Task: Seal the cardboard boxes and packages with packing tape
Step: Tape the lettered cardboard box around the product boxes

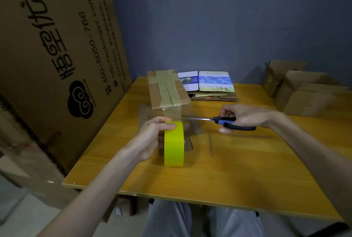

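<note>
The box (167,88) stands on the bench (228,170) with tape strips across its top seam and down its near face, so this one looks nearly sealed. Just in front of it the left hand (152,136) curls round the yellow tape roll (174,147), thumb on top. To the roll's right, the right hand (242,116) grips the scissors (224,120), blades pointing at the box's near face. Judging by that, the strip awaits cutting. Right of the box, open boxes (304,94) remain unsealed; flat cartons (209,84) lie beside its far end. The clear strip is barely visible, the blades' gap unreadable, the box's far side hidden.
</note>
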